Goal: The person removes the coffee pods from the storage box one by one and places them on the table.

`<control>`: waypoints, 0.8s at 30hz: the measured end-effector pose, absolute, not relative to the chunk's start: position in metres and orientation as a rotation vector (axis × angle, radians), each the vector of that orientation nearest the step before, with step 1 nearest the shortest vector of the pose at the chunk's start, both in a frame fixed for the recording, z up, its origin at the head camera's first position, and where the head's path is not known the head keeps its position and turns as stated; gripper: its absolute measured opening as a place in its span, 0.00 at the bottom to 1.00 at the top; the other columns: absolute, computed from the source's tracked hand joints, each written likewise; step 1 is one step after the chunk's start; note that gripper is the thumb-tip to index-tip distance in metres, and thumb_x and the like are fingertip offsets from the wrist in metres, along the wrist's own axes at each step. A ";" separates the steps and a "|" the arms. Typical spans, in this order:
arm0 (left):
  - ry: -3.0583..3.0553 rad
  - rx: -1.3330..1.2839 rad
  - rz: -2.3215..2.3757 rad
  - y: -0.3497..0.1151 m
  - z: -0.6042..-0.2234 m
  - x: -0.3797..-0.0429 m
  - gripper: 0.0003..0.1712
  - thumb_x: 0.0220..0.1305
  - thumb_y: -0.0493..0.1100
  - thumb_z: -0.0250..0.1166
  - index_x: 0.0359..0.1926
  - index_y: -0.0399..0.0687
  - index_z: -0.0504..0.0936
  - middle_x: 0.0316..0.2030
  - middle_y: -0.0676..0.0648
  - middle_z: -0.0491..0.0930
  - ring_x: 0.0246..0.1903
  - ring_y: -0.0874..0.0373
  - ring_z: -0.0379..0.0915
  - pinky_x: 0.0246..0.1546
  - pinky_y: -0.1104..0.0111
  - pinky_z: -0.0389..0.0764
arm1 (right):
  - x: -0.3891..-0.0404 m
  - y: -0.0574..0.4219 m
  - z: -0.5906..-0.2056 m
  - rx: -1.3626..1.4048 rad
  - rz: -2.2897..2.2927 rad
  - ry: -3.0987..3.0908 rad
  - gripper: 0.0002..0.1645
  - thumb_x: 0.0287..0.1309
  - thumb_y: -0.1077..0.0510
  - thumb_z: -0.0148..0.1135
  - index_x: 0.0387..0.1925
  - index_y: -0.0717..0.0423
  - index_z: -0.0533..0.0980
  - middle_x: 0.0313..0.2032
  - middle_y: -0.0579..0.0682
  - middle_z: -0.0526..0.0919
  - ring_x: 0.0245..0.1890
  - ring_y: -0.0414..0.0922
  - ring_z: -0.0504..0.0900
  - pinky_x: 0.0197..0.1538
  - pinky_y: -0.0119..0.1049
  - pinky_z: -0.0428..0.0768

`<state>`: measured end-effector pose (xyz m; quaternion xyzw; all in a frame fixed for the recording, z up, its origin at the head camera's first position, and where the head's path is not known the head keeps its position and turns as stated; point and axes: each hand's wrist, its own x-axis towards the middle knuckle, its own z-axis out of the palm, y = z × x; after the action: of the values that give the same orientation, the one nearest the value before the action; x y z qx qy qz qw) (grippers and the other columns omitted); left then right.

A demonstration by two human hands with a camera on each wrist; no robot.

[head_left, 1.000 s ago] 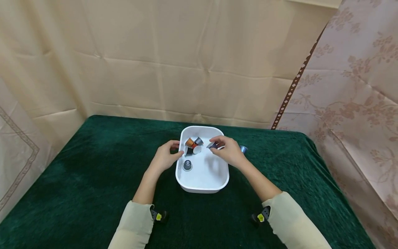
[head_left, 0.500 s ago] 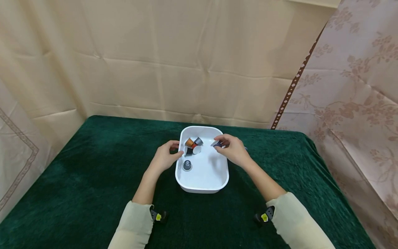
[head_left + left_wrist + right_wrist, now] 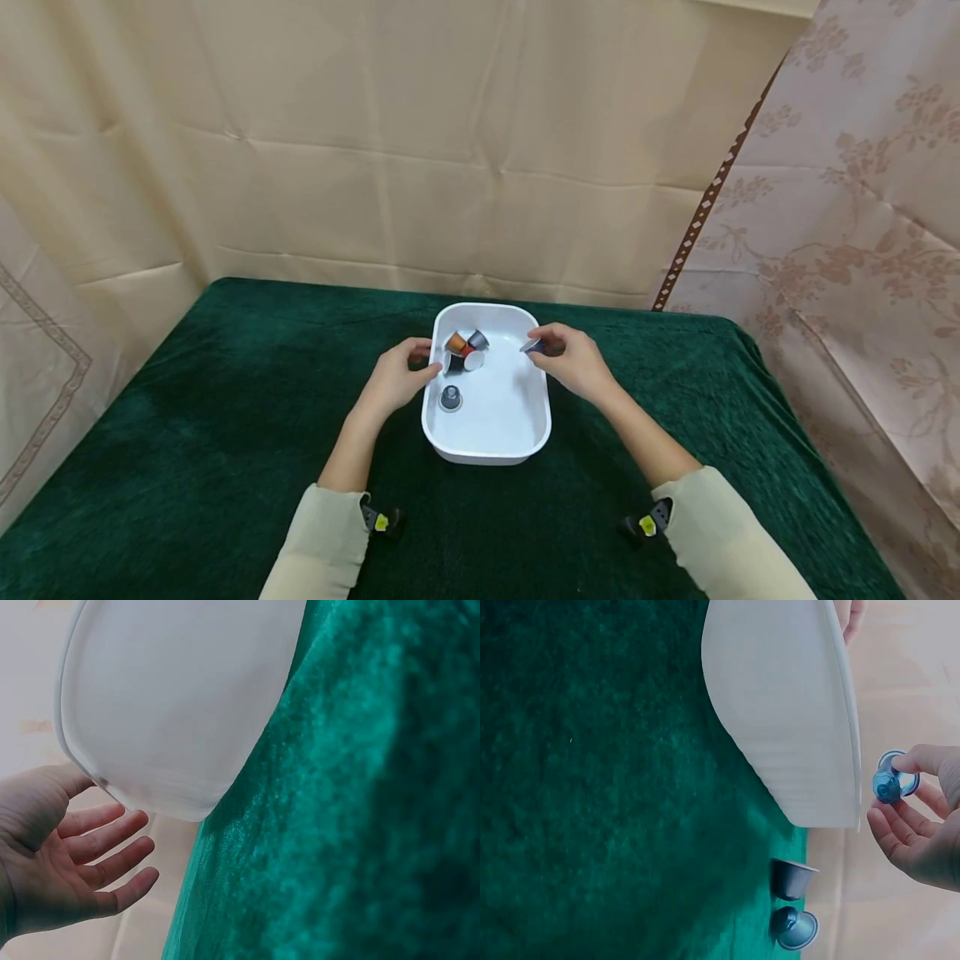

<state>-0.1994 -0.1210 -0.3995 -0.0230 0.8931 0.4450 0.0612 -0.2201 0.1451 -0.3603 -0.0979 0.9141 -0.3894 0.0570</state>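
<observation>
A white plastic tub stands on the table. My left hand holds its left rim, thumb over the edge and fingers outside; the left wrist view shows those fingers loosely spread. My right hand pinches a blue coffee capsule between thumb and fingers, over the tub's right rim. Inside the tub, toward the left, lie an orange capsule, a blue-grey capsule, a black capsule and a red one with its white lid showing. Nearer me, a dark grey capsule rests lid down.
Two more capsules, a grey one and a blue one, sit on the green cloth beyond the tub in the right wrist view. A beige curtain hangs behind the table, with a patterned pink cloth at right.
My right hand has drawn rightward from above the tub's middle to its right rim, still pinching the blue capsule. It now covers the capsule seen earlier beside the tub. My left hand stays put.
</observation>
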 end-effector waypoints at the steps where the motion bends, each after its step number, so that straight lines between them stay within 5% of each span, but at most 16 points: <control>1: 2.702 -0.067 1.346 -0.121 -0.400 -0.200 0.28 0.62 0.49 0.61 0.62 0.51 0.68 0.57 0.43 0.73 0.59 0.47 0.66 0.58 0.50 0.71 | -0.220 0.146 -0.361 -0.292 -1.181 2.775 0.21 0.58 0.55 0.61 0.53 0.54 0.74 0.48 0.54 0.79 0.46 0.49 0.77 0.45 0.40 0.82; 24: 2.685 -0.080 1.356 -0.122 -0.401 -0.200 0.28 0.62 0.50 0.61 0.62 0.51 0.68 0.56 0.44 0.73 0.59 0.47 0.66 0.58 0.51 0.71 | -0.222 0.178 -0.366 -0.227 -1.203 2.830 0.20 0.60 0.56 0.59 0.54 0.56 0.73 0.49 0.56 0.79 0.49 0.52 0.78 0.46 0.44 0.81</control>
<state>-0.2004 -0.1219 -0.4006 -0.0266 0.8903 0.4498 0.0662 -0.2225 0.1777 -0.3657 -0.0737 0.9174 -0.3899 0.0292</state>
